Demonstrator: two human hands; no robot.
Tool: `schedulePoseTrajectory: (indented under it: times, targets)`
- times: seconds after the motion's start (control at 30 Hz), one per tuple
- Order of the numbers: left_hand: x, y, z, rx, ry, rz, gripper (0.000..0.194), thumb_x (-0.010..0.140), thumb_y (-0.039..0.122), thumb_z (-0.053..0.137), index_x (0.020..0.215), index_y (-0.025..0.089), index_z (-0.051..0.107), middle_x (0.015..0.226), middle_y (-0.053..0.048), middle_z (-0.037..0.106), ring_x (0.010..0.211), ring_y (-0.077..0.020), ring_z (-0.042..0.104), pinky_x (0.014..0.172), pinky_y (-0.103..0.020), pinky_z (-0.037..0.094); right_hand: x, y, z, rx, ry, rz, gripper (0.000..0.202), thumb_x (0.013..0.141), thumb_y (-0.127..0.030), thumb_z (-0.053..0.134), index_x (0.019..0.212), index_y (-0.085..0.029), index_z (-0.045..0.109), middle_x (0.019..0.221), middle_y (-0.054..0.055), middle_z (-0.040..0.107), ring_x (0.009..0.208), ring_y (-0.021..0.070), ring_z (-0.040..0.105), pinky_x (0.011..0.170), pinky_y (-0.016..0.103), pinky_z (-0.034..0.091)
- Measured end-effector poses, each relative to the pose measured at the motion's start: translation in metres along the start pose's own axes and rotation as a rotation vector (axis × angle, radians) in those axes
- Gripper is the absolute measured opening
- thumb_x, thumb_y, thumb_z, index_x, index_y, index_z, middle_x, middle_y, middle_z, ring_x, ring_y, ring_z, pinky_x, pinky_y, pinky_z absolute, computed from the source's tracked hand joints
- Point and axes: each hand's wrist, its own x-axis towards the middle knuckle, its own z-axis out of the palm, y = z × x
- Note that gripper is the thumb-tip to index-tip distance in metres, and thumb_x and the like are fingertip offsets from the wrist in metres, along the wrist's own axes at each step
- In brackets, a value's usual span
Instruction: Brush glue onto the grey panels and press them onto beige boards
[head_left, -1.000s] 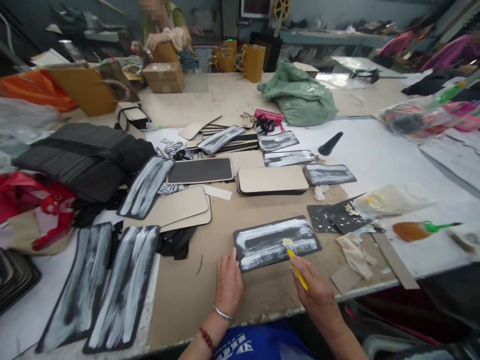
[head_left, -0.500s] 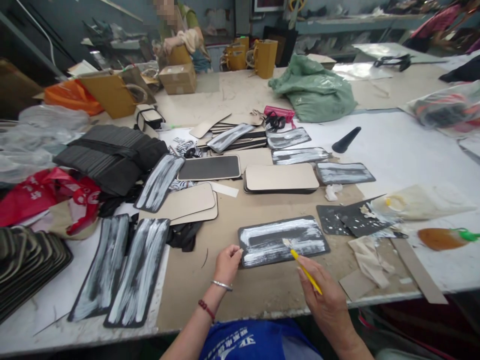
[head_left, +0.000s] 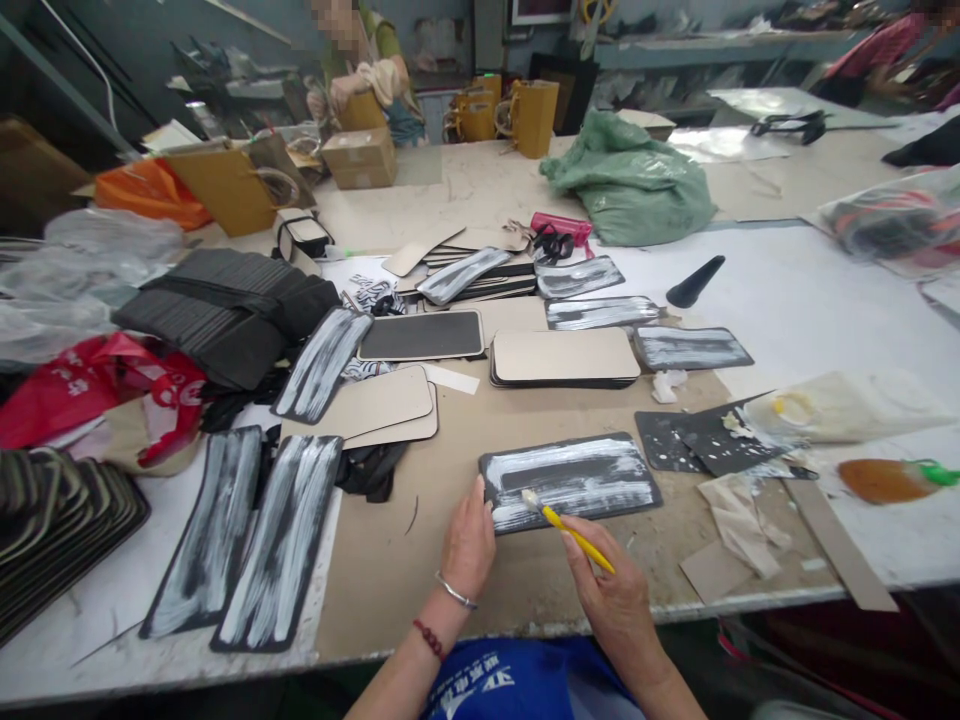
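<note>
A dark rectangular panel (head_left: 577, 478) streaked with white paste lies on the brown sheet (head_left: 420, 590) in front of me. My right hand (head_left: 611, 580) is closed round the yellow handle of a brush (head_left: 577, 538), whose bristles touch the left half of the panel. At the panel's left edge, my left hand (head_left: 469, 535) grips the border with fingers together. Two more white-streaked panels (head_left: 277, 545) rest at the left. Behind the panel sits a stack of beige boards (head_left: 564, 357).
Glue-spotted dark scraps (head_left: 701, 440), a crumpled cloth (head_left: 742, 520) and an orange bottle (head_left: 885, 481) lie to the right. Black bundled pieces (head_left: 225, 310) and a red bag (head_left: 97, 390) are at the left. Beyond the green bag (head_left: 634, 180), people stand in the background.
The brush in my right hand has moved left along the panel. My left hand has shifted slightly right and up against the panel's edge, its fingers now pointing more upward.
</note>
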Motion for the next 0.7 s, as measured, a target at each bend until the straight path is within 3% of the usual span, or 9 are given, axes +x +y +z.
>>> schedulePoseTrajectory:
  times: [0.17, 0.3, 0.4, 0.57, 0.7]
  targets:
    - [-0.007, 0.005, -0.001, 0.071, -0.076, -0.029, 0.048, 0.085, 0.017, 0.027, 0.129, 0.002, 0.037, 0.107, -0.019, 0.057, 0.099, -0.0236, 0.053, 0.090, -0.039, 0.043, 0.001, -0.001, 0.000, 0.007, 0.006, 0.001, 0.019, 0.086, -0.024, 0.049, 0.098, -0.020, 0.062, 0.093, 0.005, 0.066, 0.086, 0.0179, 0.063, 0.078, 0.032, 0.053]
    - [-0.009, 0.011, -0.005, -0.003, -0.040, -0.058, 0.045, 0.085, 0.020, 0.029, 0.125, 0.005, 0.044, 0.101, -0.016, 0.057, 0.096, -0.0221, 0.051, 0.089, -0.038, 0.042, 0.000, 0.000, 0.000, 0.009, 0.006, 0.010, 0.019, 0.086, -0.024, 0.049, 0.099, -0.020, 0.062, 0.094, 0.005, 0.066, 0.087, 0.0170, 0.062, 0.079, 0.030, 0.053]
    - [-0.002, 0.013, -0.009, -0.130, 0.017, -0.100, 0.036, 0.081, 0.024, 0.037, 0.108, 0.010, 0.057, 0.094, -0.013, 0.058, 0.091, -0.0212, 0.052, 0.086, -0.037, 0.042, 0.001, 0.002, -0.001, 0.023, 0.006, 0.015, 0.018, 0.086, -0.025, 0.049, 0.098, -0.020, 0.062, 0.093, 0.005, 0.066, 0.087, 0.0172, 0.062, 0.078, 0.030, 0.053]
    - [0.017, 0.008, -0.013, -0.381, -0.131, -0.325, 0.017, 0.071, 0.027, 0.047, 0.070, 0.016, 0.059, 0.063, -0.001, 0.057, 0.063, -0.0153, 0.052, 0.062, -0.026, 0.042, 0.004, -0.004, -0.005, 0.045, -0.002, 0.033, 0.018, 0.085, -0.024, 0.050, 0.098, -0.021, 0.062, 0.093, 0.005, 0.066, 0.086, 0.0173, 0.063, 0.078, 0.031, 0.053]
    - [0.024, 0.001, -0.012, -0.421, -0.177, -0.357, 0.014, 0.066, 0.028, 0.048, 0.064, 0.017, 0.056, 0.052, 0.003, 0.050, 0.053, -0.0120, 0.046, 0.053, -0.022, 0.037, 0.005, -0.016, 0.001, 0.084, -0.004, 0.091, 0.017, 0.084, -0.026, 0.051, 0.095, -0.020, 0.064, 0.091, 0.005, 0.067, 0.085, 0.0176, 0.063, 0.078, 0.030, 0.052]
